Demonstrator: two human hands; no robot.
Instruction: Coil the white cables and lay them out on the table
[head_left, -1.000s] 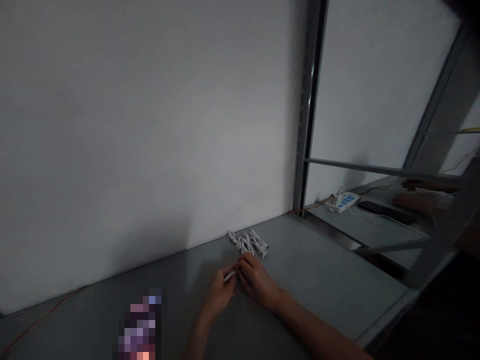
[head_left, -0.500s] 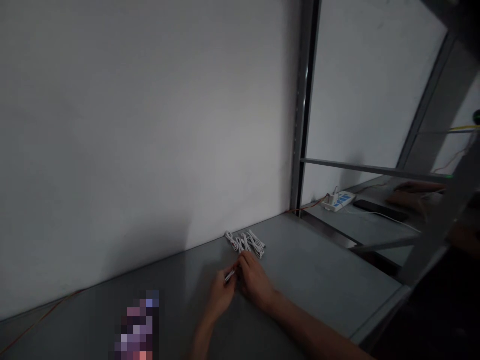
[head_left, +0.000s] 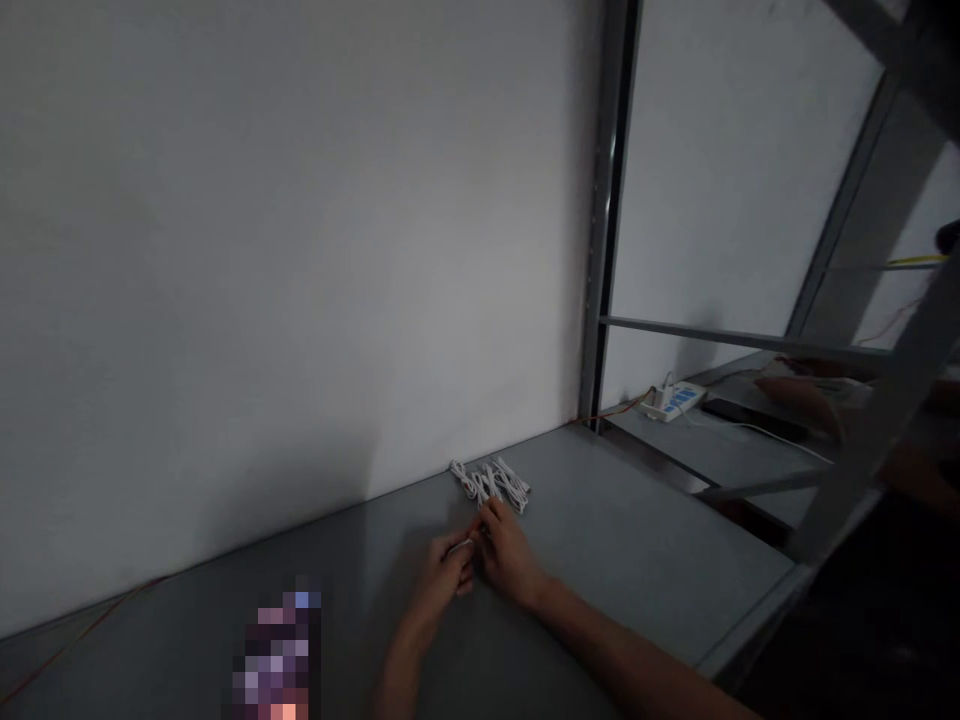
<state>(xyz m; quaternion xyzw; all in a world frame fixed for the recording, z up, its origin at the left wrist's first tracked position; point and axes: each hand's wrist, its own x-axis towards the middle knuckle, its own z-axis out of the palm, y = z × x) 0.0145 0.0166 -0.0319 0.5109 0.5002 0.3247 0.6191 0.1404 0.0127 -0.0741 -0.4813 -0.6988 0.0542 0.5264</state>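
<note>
My left hand is closed on a white cable, of which only a short stretch shows between the fingers. Close against it, my right hand pinches at the same spot, its fingertips meeting the left ones; what they grip there is mostly hidden. Just beyond my right fingers, several bundled white cables lie side by side on the grey shelf surface, near the wall.
A pixelated patch covers something at the lower left. On the right stands a metal frame post with a crossbar. Behind it are a white power strip, a dark flat object and another person's blurred arm.
My left fingers have shifted around the white cable, so less of it shows. The other person's arm at the right has moved. The bundles stay put.
</note>
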